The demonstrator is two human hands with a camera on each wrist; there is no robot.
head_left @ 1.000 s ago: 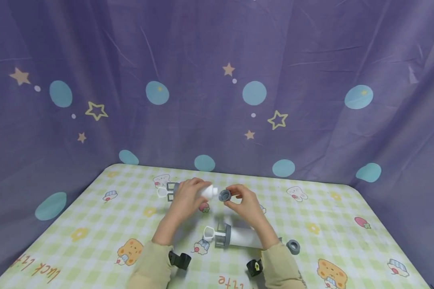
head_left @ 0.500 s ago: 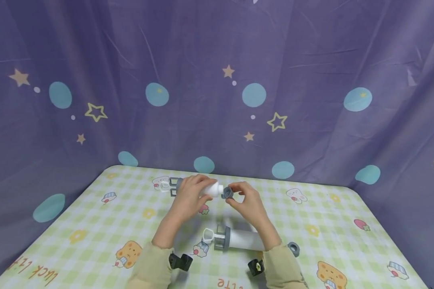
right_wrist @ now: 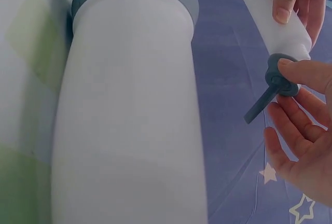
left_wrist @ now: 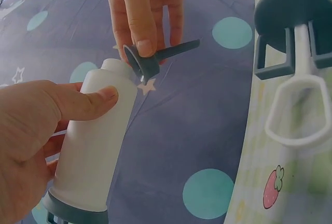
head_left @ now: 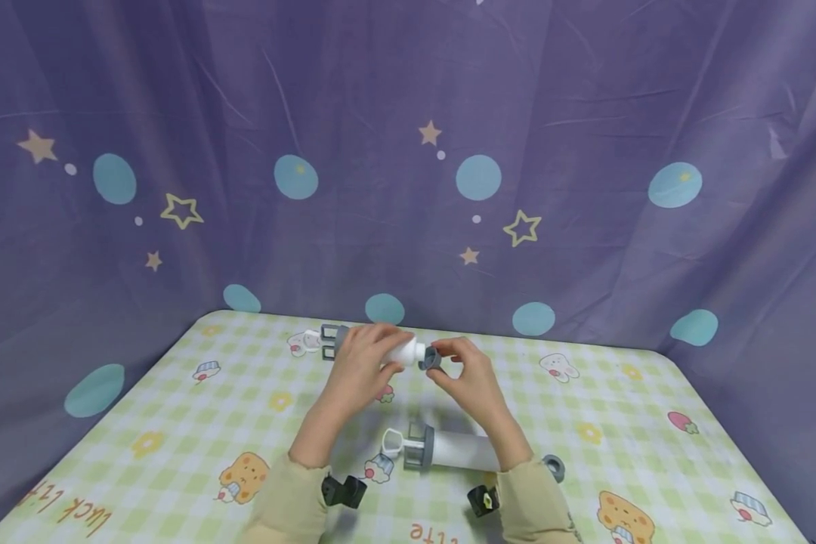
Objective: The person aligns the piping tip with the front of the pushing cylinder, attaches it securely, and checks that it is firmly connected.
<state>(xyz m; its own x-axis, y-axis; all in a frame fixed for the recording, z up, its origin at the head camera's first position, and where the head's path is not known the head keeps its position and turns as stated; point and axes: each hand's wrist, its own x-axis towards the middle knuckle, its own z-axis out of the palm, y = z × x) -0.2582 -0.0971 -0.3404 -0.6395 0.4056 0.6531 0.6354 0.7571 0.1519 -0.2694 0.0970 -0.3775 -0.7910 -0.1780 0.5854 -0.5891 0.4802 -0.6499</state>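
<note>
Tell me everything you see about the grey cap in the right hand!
The grey cap is a hollow cup, seemingly plastic, with a thin spout pointing away from the white tube. The right hand pinches it, tilted, its opening toward the tube's neck. It isn't on; whether they touch is unclear.

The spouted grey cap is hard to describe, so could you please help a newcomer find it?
Start at the checked tablecloth and look above it to the right hand. It pinches the spouted grey cap, tilted beside the neck of the white syringe-like tube in the left hand. Being held, not lying on the tablecloth, sets it apart from the round grey piece by the right sleeve.
</note>
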